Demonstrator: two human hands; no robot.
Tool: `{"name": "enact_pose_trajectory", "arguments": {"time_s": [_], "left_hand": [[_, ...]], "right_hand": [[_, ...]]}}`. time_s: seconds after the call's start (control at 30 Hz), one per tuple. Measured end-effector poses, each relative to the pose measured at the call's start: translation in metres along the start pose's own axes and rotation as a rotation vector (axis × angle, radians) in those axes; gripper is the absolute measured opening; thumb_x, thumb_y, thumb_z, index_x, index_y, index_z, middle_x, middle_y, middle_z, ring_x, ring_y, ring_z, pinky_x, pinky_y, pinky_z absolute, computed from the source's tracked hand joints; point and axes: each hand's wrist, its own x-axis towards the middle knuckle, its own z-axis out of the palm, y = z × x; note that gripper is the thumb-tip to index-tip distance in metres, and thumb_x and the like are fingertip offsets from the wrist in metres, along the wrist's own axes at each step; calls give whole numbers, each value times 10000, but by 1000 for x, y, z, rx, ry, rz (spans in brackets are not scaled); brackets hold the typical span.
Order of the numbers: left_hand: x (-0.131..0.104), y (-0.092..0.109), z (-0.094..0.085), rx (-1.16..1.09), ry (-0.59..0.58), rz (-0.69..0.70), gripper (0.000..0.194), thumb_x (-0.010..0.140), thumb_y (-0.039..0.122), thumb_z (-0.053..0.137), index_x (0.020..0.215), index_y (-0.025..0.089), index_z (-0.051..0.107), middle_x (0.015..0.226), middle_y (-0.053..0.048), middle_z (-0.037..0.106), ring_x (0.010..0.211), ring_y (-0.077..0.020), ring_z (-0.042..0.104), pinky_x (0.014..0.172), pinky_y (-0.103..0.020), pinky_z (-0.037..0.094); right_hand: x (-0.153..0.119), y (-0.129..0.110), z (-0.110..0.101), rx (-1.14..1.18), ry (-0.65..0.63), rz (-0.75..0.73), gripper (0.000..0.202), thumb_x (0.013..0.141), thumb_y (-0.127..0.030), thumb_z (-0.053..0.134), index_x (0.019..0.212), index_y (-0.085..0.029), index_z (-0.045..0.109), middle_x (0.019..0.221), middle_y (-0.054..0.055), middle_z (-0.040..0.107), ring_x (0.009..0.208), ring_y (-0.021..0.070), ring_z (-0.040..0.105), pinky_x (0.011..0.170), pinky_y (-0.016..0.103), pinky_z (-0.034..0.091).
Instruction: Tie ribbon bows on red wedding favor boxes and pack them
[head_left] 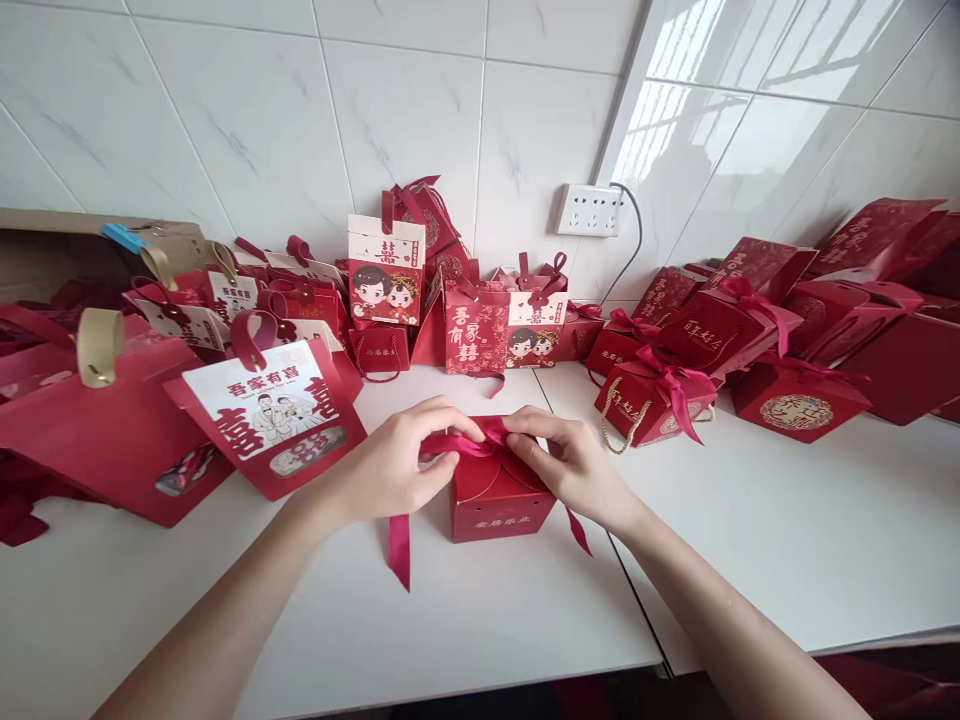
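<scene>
A small red gift box with gold lettering on its front stands upright on the white table before me. Dark pink ribbon crosses its top, and the loose ends hang down on both sides. My left hand pinches the ribbon at the box's upper left, thumb and fingers closed on a loop. From the right, my right hand grips the ribbon near the middle of the lid. Its fingertips partly cover the place where the strands meet, so I cannot make out the knot fully.
Red gift bags with strap handles crowd the left, near a cardboard box. Ribboned red boxes are piled at the right. More printed boxes line the tiled wall, below a power strip. A dark seam divides the tabletop.
</scene>
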Motion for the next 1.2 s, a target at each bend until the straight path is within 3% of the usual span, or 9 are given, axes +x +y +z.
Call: {"name": "enact_pose_trajectory", "arguments": {"time_s": [0.2,0.27,0.37,0.53,0.63,0.77,0.97,1.2], "left_hand": [[2,-5,-1,82,108,120,112,862,249,538,831,201,634,892,-9,571,822,-126,571,740,-227,456],[2,-4,-2,107,107,155,150,871,256,523,770,191,612,890,-11,559,791,-119,562,690,-220,440],[0,-1,-2,128,72,119,241,891,272,473,677,176,526,812,0,538,657,-96,502,586,-220,392],[-1,4,-1,68,15,-20,322,894,353,453,621,183,436,641,33,474,574,-93,431,552,-218,364],[-1,2,0,62,75,-131,288,877,409,467,684,196,487,614,46,483,537,-91,430,508,-211,347],[-1,1,-2,-15,78,-225,193,889,396,437,979,248,520,583,64,536,507,-105,465,488,-206,362],[-1,6,-14,-79,-129,-283,229,870,336,396,834,208,582,580,30,522,476,-100,432,434,-205,323],[-5,5,-12,285,-43,-210,146,810,285,495,877,244,619,599,55,494,479,-92,431,457,-199,350]], "right_hand": [[0,1,1,120,73,121,79,848,-278,570,876,-204,578,823,18,686,770,148,617,689,268,455],[1,1,2,189,115,185,167,821,-304,612,935,-213,530,792,0,701,743,143,626,690,273,457],[2,-2,3,194,130,258,212,795,-314,636,959,-199,564,790,8,718,774,155,645,697,278,465],[4,-7,4,189,116,274,127,793,-284,624,854,-173,636,834,33,725,796,159,667,701,267,481],[4,-7,4,180,129,249,102,788,-255,625,844,-172,644,826,30,720,794,153,671,698,254,489],[3,-6,4,171,126,218,77,791,-230,618,831,-174,651,834,28,715,795,144,671,700,240,499],[3,-4,5,139,131,197,66,795,-225,610,824,-180,646,842,31,719,798,147,675,715,248,507],[2,-3,7,119,144,167,76,793,-226,611,855,-189,634,849,25,724,808,150,686,727,249,511]]}}
